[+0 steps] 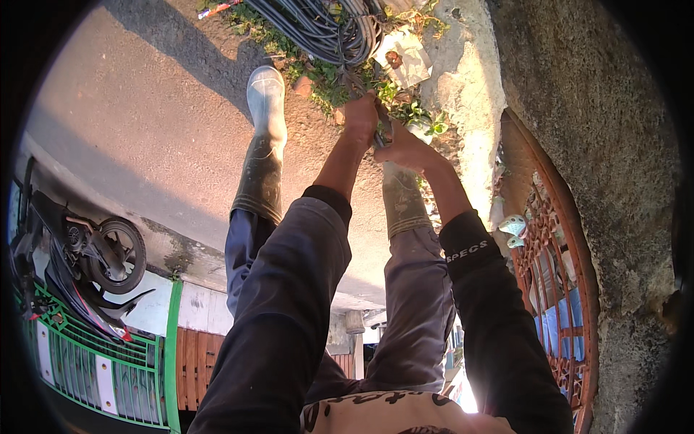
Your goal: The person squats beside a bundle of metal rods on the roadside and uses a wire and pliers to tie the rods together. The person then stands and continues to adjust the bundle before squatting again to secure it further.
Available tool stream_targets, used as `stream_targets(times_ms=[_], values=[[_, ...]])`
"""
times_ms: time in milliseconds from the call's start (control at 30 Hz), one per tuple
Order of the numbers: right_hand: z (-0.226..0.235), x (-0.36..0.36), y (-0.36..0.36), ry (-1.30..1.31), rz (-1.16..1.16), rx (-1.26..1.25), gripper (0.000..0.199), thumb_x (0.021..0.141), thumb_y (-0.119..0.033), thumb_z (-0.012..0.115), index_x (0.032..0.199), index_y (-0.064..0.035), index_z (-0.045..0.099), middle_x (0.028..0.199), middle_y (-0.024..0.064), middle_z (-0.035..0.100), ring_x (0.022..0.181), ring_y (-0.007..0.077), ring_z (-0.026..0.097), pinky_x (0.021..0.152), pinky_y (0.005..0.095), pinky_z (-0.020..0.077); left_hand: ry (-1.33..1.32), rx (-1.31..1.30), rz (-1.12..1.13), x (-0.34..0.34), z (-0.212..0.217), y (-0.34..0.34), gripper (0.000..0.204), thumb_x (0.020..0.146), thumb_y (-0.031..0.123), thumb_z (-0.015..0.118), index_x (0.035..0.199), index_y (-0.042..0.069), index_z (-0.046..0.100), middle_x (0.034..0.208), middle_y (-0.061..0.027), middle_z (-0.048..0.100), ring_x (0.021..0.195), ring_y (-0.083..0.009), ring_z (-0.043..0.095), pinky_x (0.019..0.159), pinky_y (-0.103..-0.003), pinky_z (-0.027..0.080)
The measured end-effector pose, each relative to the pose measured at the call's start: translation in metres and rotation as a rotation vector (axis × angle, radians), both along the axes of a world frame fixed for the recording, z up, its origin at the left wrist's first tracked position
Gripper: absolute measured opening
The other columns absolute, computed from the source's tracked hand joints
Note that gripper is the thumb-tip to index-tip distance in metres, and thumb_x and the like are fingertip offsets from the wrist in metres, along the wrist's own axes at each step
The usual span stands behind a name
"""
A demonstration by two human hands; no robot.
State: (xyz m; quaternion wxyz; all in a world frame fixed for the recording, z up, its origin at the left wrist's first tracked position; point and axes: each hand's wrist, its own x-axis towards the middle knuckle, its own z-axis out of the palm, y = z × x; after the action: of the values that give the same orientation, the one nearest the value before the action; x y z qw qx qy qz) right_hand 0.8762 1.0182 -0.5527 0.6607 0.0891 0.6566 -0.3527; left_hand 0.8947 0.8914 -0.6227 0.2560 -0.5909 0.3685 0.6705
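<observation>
A large coil of dark cable (pixel 318 30) lies among green weeds at the top of the view, its loops drawn together on the near side. Below the gathered loops, my left hand (pixel 360 117) is closed round a dark length that runs down from the coil and looks like cable. My right hand (pixel 406 150) grips the lower part of that length, just right of and nearer than the left. The fingers of both hands are partly hidden. I wear dark sleeves and rubber boots; the left boot (pixel 266 108) stands on the pavement, the right boot (pixel 403 199) is below my hands.
A crumpled pale paper (pixel 405 59) lies right of the coil by a concrete edge (pixel 470 94). A rough wall (pixel 600 145) and a rusty metal fence (pixel 571 289) run along the right. At left are a motorcycle (pixel 79 253) and a green gate (pixel 101 369).
</observation>
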Motion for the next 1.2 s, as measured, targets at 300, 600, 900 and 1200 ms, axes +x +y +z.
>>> stream_targets(times_ms=[300, 600, 900, 1200], values=[[-0.024, 0.064, -0.051, -0.016, -0.531, 0.015, 0.030, 0.084, -0.023, 0.063, 0.104, -0.0011, 0.055, 0.091, 0.0125, 0.063, 0.080, 0.0255, 0.060, 0.070, 0.0373, 0.0471, 0.193, -0.566, -1.594, 0.000, -0.007, -0.024, 0.033, 0.100, 0.022, 0.053, 0.085, 0.000, 0.071, 0.079, -0.0244, 0.071, 0.083, -0.0350, 0.074, 0.069, -0.038, 0.058], [0.012, 0.041, -0.057, -0.801, -1.182, -0.375, 0.014, 0.078, -0.012, 0.059, 0.091, -0.0086, 0.057, 0.078, -0.0009, 0.050, 0.068, 0.0140, 0.044, 0.064, 0.0306, 0.0371, -0.010, 0.243, -0.547, -0.028, 0.035, -0.080, 0.072, 0.083, 0.063, 0.072, 0.104, -0.006, 0.066, 0.105, -0.0188, 0.070, 0.096, -0.0289, 0.068, 0.086, -0.046, 0.053], [0.010, 0.057, -0.092, -1.077, -1.587, -0.910, 0.045, 0.079, -0.032, 0.059, 0.111, 0.0009, 0.056, 0.094, 0.0080, 0.054, 0.080, 0.0205, 0.051, 0.073, 0.0332, 0.0422, 0.108, 0.751, -0.018, -0.020, -0.001, -0.099, 0.026, 0.097, 0.028, 0.067, 0.107, 0.004, 0.062, 0.091, -0.0063, 0.067, 0.082, -0.0192, 0.069, 0.079, -0.034, 0.058], [0.023, 0.042, -0.040, 0.172, -0.285, 0.311, 0.085, 0.074, -0.042, 0.083, 0.133, 0.0054, 0.045, 0.120, 0.0210, 0.057, 0.115, 0.0368, 0.057, 0.103, 0.0477, 0.0413, -0.041, 0.230, -0.039, -0.021, 0.008, -0.034, 0.018, 0.093, 0.020, 0.072, 0.093, 0.006, 0.061, 0.075, -0.0042, 0.061, 0.066, -0.0189, 0.064, 0.062, -0.035, 0.057]])
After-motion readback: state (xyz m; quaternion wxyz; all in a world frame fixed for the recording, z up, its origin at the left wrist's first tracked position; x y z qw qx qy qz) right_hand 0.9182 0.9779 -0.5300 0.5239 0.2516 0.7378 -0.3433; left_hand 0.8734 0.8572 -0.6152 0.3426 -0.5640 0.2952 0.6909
